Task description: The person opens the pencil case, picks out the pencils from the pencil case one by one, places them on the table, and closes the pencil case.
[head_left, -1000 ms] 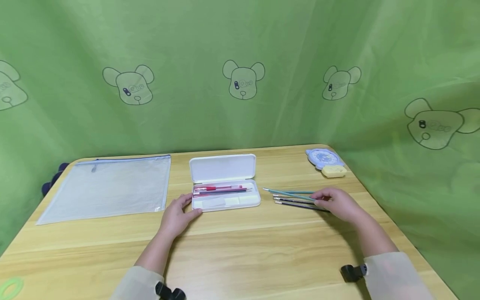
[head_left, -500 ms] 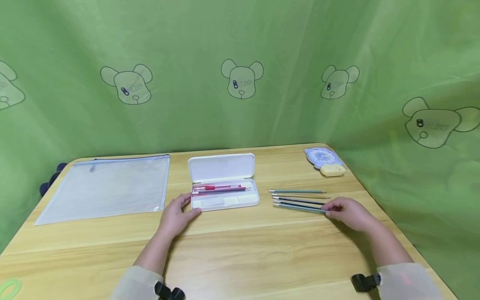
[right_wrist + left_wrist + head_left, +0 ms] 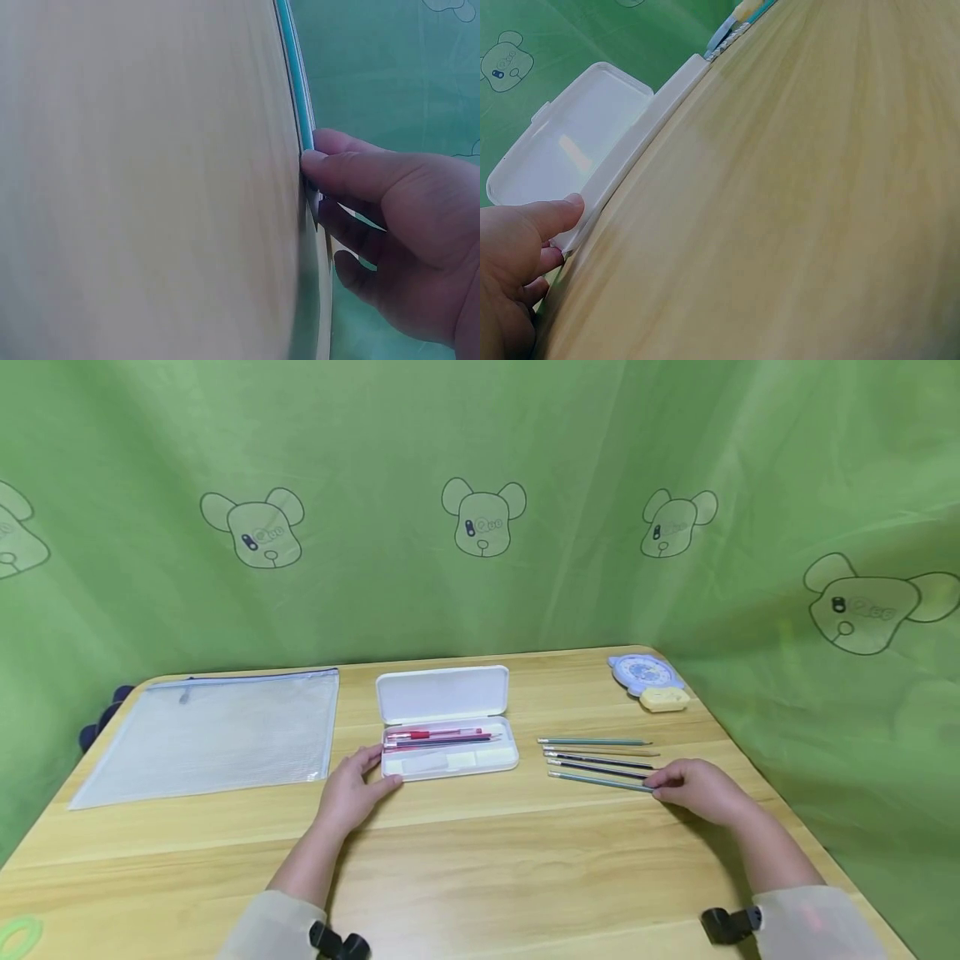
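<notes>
My left hand (image 3: 352,793) holds the left end of an open white pencil case (image 3: 491,762), thumb at its front corner and fingers along its left side. In the left wrist view the thumb (image 3: 562,214) lies against the case's front wall (image 3: 622,161). Pens and pencils (image 3: 442,742) lie in the case's back part, and a pale eraser (image 3: 462,762) in its front part. My right hand (image 3: 697,789) pinches the pointed end of a teal pencil (image 3: 600,780), also seen in the right wrist view as a teal pencil (image 3: 298,86). Several other pencils (image 3: 596,752) lie side by side behind it.
A translucent zip pouch (image 3: 217,739) lies flat at the left. Back right are a blue clock-faced item (image 3: 645,673) and a yellowish block (image 3: 664,699). A green ring (image 3: 21,935) sits near the front left. A green curtain (image 3: 375,593) hangs behind the table.
My right hand has brought the teal pencil from lying across the others to the front of the row, moving right and toward me. My left hand stays on the case.
</notes>
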Tool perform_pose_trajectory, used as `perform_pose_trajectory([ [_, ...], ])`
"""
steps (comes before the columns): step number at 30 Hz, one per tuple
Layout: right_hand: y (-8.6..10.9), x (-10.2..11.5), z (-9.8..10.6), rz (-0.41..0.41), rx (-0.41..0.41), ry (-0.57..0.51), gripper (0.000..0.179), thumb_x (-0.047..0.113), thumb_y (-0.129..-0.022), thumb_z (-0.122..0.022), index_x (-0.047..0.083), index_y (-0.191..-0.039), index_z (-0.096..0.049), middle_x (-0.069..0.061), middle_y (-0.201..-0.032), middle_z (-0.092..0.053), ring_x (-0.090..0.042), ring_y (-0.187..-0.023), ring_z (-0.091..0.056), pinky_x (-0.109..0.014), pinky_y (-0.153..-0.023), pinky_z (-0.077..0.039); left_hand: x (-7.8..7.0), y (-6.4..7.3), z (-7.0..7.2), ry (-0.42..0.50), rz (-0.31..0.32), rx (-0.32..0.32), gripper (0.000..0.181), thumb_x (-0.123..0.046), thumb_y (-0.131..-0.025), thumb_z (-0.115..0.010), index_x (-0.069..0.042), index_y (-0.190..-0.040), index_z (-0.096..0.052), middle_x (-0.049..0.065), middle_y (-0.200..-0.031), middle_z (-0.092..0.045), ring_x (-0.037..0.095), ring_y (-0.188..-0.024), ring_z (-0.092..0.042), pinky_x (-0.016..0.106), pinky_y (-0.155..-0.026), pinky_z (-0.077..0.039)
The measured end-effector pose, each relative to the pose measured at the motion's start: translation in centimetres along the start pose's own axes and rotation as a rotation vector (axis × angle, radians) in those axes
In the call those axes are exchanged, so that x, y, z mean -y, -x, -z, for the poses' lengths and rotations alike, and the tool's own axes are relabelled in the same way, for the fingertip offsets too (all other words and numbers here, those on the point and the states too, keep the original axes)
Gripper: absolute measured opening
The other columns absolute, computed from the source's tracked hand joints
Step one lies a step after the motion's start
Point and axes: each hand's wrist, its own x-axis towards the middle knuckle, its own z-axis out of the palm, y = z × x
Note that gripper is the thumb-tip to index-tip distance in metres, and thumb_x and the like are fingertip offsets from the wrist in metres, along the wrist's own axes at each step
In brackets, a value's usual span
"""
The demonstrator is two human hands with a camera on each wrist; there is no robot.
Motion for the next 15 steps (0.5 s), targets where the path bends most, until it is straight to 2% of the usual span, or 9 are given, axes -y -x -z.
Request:
perform_pose_trajectory([
  [7, -0.1, 0.1, 0.0, -0.001, 0.009, -0.004, 0.019, 0.015, -0.088, -0.07, 0.005, -0.104, -0.075, -0.019, -0.11, -0.072, -0.042, -0.107, -0.064, -0.055, -0.092, -0.052, 0.0, 0.0, 0.0, 0.003, 0.001, -0.003, 0.066, -0.031, -0.088, -0.073, -0.006, -0.143, -0.048, 0.013, -0.144, -0.052, 0.039, -0.147, -0.027, 0.056, -0.123, -0.015],
  [11, -0.3, 0.5, 0.1, -0.01, -0.003, -0.007, 0.026, 0.02, -0.089, -0.071, 0.005, -0.109, -0.073, -0.013, -0.103, -0.073, -0.027, -0.094, -0.066, -0.038, -0.08, -0.056, -0.1, 0.0, 0.1, 0.003, -0.003, -0.004, 0.066, -0.031, -0.087, -0.073, -0.006, -0.143, -0.048, 0.013, -0.144, -0.052, 0.039, -0.147, -0.027, 0.056, -0.123, -0.016],
  [15, -0.8, 1.5, -0.1, 0.013, -0.044, -0.028, 0.029, 0.023, -0.09, -0.07, 0.005, -0.112, -0.072, -0.007, -0.099, -0.073, -0.011, -0.086, -0.061, -0.024, -0.071, -0.052, -0.1, 0.0, 0.1, 0.01, -0.002, -0.002, 0.066, -0.031, -0.087, -0.073, -0.006, -0.143, -0.048, 0.013, -0.145, -0.052, 0.039, -0.147, -0.027, 0.057, -0.123, -0.017],
])
